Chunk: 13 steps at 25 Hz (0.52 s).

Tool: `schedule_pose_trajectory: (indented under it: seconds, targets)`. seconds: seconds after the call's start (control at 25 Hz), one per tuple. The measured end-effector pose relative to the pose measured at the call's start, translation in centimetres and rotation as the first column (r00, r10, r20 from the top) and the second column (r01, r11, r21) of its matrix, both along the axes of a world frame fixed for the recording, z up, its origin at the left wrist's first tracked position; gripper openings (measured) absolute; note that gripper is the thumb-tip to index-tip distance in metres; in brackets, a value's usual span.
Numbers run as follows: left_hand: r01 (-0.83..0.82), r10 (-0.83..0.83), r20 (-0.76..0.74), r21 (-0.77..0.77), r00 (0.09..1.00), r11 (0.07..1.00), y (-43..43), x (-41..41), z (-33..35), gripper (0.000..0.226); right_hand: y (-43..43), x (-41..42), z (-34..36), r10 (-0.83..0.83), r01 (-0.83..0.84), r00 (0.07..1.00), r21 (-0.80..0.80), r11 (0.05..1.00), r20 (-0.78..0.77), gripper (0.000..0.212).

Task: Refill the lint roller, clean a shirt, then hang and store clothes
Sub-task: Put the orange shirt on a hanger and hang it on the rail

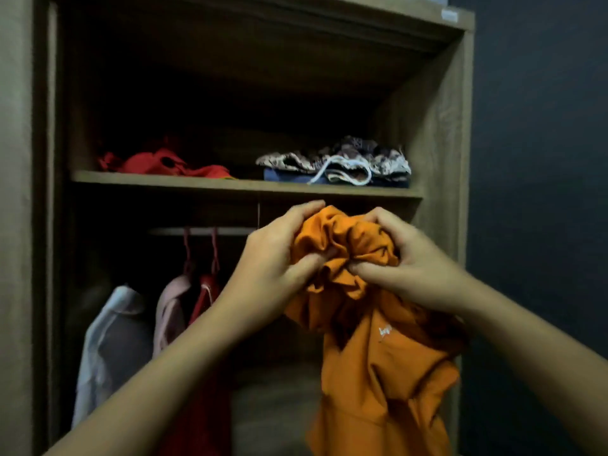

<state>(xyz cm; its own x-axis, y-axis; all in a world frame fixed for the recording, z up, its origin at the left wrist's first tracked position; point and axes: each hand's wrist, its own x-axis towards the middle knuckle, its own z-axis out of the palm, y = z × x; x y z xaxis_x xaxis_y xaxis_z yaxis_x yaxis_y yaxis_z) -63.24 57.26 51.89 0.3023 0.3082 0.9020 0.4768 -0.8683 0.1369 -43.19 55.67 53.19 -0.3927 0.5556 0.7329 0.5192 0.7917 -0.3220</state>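
I have both hands clenched on the orange shirt (pixel 371 340). My left hand (pixel 279 258) and right hand (pixel 404 261) bunch its top, in front of the wardrobe shelf (pixel 164 181); the rest hangs below.

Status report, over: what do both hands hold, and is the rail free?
Left hand and right hand both shut on orange shirt, bunched up. No hanger visible on it. Rail bare on its right part; hung clothes at left.
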Motion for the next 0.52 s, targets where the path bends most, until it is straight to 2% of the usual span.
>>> schedule_pose_trajectory:
  seconds: [0.12,0.24,0.32,0.36,0.44,0.52]
  targets:
    - [-0.043,0.042,-0.012,-0.034,0.999,0.998,1.1,0.5,-2.8,0.032,0.6,0.6,-3.6,-0.096,0.101,0.994,-0.138,0.985,0.041,0.029]
    - [0.049,-0.047,0.013,-0.254,0.999,0.966,1.4,0.9,-5.1,0.042,0.6,0.6,-5.6,-0.114,0.125,0.991,-0.178,0.976,0.072,0.023]
    - [0.195,-0.183,0.07,-0.441,0.981,0.876,1.5,1.1,-6.4,0.05,0.5,0.5,-6.2,-0.125,0.139,0.988,-0.176,0.975,0.09,0.024]
    - [0.22,-0.203,0.088,-0.464,0.975,0.858,1.8,1.2,-7.0,0.049,0.4,0.4,-6.5,-0.137,0.153,0.985,-0.171,0.973,0.102,0.025]
    - [0.214,-0.172,0.135,-0.415,0.976,0.884,2.7,1.3,-7.9,0.033,0.4,0.2,-7.3,-0.14,0.159,0.984,-0.183,0.97,0.113,0.03]
    - [0.219,-0.138,0.233,-0.37,0.963,0.903,3.6,1.4,-8.4,0.016,0.4,0.6,-8.6,-0.102,0.127,0.989,-0.26,0.957,0.109,0.048]
